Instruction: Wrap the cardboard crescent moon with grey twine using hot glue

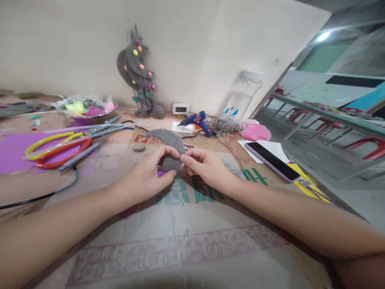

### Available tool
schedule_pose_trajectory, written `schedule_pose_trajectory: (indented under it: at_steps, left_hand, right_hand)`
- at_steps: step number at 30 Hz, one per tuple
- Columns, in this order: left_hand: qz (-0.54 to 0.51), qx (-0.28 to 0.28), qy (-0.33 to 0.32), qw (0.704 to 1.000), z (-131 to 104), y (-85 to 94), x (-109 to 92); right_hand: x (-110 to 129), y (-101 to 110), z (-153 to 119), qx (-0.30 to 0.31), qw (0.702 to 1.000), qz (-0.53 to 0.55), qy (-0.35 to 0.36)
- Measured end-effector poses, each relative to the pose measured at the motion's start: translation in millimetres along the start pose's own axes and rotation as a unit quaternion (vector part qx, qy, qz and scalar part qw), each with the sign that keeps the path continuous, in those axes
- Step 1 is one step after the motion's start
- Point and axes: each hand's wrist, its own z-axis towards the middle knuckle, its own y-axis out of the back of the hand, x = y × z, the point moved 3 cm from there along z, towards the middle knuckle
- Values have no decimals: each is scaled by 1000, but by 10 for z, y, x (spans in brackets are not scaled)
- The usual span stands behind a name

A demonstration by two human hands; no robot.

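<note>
- Two bare hands meet near the middle of the view, both on one crescent [172, 140] wrapped in grey yarn, held just above a table covered with a see-through sheet [144, 237].
- The left hand [150, 168] is bent into a loose C: its forefinger reaches across the crescent's hollow, its thumb lies along the lower edge, and the crescent sits between them. Its other fingers are mostly hidden.
- The right hand [204, 165] is more tightly curled. Its thumb and forefinger pinch the crescent's outer edge, the remaining fingers folded under. The tips of the two hands are near each other but apart.
- One horn of the crescent points up and left, away from the person.
- Just beyond the hands lie a small grey lump [138, 148], a blue glue gun [197, 119] with a red light on, and a tangle of grey yarn [227, 126].
- To the right, a phone [272, 161] lies face up, partly on white paper; behind it are a pink bag [256, 131] and a clear bottle [239, 98].
- To the left lie yellow-handled scissors [45, 141] and red-handled scissors [88, 144].
- Against the wall, a grey ornament [135, 60] carries coloured balls.
</note>
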Motion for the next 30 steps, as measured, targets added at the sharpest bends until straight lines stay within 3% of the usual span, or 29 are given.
schedule_pose_trajectory:
  at_steps: [17,22,30]
  left_hand:
    - [-29,21,29,999,-19,-16,6]
    - [-118,-24,64,991,7,35,36]
    - [-165,-60,115,978,67,82,55]
  right_hand:
    - [-21,20,-2,-7,999,19,-27]
    - [-29,34,-1,-9,1000,9,-11]
    - [-5,4,0,0,1000,13,21]
